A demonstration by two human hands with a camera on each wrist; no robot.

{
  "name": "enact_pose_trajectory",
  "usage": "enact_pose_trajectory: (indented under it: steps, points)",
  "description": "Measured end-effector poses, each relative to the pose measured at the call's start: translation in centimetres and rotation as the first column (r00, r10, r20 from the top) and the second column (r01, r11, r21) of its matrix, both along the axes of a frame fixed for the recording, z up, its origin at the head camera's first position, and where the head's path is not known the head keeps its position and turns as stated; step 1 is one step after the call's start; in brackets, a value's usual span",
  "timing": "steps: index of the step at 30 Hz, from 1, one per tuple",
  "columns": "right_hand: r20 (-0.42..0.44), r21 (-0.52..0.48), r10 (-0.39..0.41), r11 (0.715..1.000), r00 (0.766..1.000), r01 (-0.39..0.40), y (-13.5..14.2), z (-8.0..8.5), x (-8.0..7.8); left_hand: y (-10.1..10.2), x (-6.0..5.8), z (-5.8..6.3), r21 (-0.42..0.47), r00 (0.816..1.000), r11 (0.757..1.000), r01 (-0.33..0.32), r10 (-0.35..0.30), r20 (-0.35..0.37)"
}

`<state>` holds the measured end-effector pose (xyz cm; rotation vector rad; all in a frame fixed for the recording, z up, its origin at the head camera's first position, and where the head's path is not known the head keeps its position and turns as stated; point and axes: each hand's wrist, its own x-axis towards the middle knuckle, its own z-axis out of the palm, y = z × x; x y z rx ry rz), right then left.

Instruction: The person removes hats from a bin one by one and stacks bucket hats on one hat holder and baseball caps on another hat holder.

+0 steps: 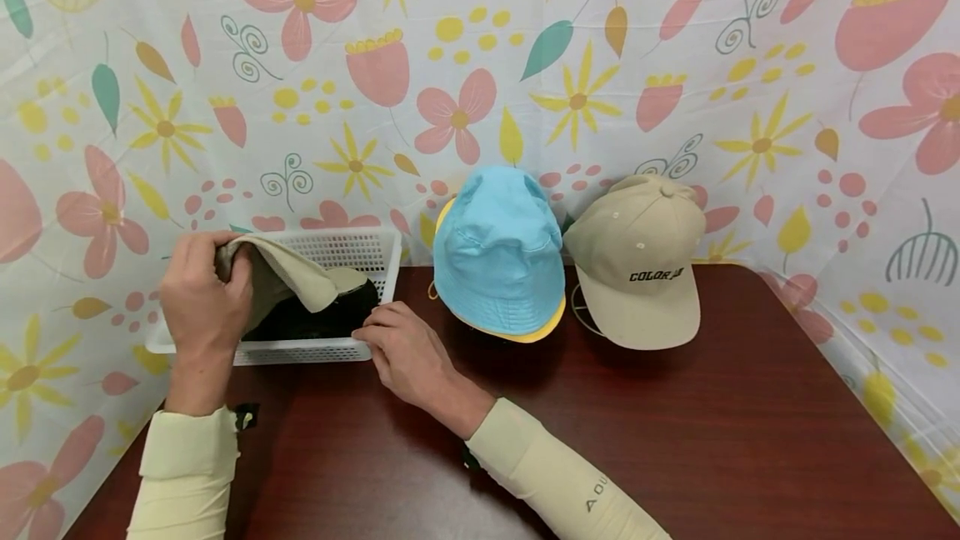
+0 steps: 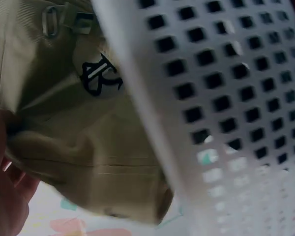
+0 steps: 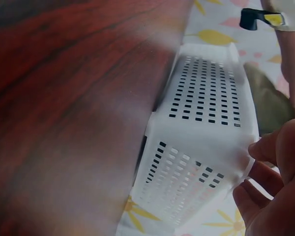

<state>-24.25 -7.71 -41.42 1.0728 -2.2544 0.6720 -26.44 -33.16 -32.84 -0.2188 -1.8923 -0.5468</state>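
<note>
My left hand (image 1: 206, 294) pinches a khaki cap (image 1: 288, 269) and holds it up over a white plastic basket (image 1: 352, 350). In the left wrist view the khaki cap (image 2: 88, 142) shows a dark emblem and a small metal buckle. A black item (image 1: 318, 319), its kind hard to tell, lies in the basket beneath it. At the basket's front right corner, my right hand (image 1: 408, 357) grips the rim. The right wrist view has thumb and fingers of the right hand (image 3: 280, 182) on either side of the basket's rim (image 3: 250, 103).
Right of the basket, a light blue bucket hat (image 1: 498, 248) with a yellow edge sits on a stand. Beside it a beige cap (image 1: 641, 257) with dark lettering rests on a wire stand (image 1: 583, 311). A flowered cloth (image 1: 465, 40) hangs behind the dark red wooden table (image 1: 675, 432).
</note>
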Motion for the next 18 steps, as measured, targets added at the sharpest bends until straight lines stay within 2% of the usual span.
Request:
enact_pose_trajectory:
  steps: [5, 9, 13, 18]
  points:
    - [0.005, -0.016, 0.0, 1.0, 1.0, 0.0, 0.1, 0.0, 0.0, 0.9, 0.7, 1.4, 0.059, 0.997, 0.998, 0.008, -0.004, -0.078]
    - [0.008, -0.017, -0.005, 1.0, 1.0, 0.005, 0.2, 0.0, 0.0, 1.9, 1.6, 2.6, 0.154, 0.991, 0.988, 0.016, 0.005, -0.133]
    - [0.007, -0.019, -0.009, 1.0, 1.0, 0.009, 0.2, -0.1, -0.1, 3.3, 3.0, 4.2, 0.271, 0.986, 0.962, 0.035, 0.012, -0.168]
    - [0.014, -0.02, -0.006, 1.0, 1.0, 0.006, 0.3, -0.2, -0.2, 5.2, 5.3, 6.0, 0.371, 0.988, 0.925, 0.078, -0.023, -0.151]
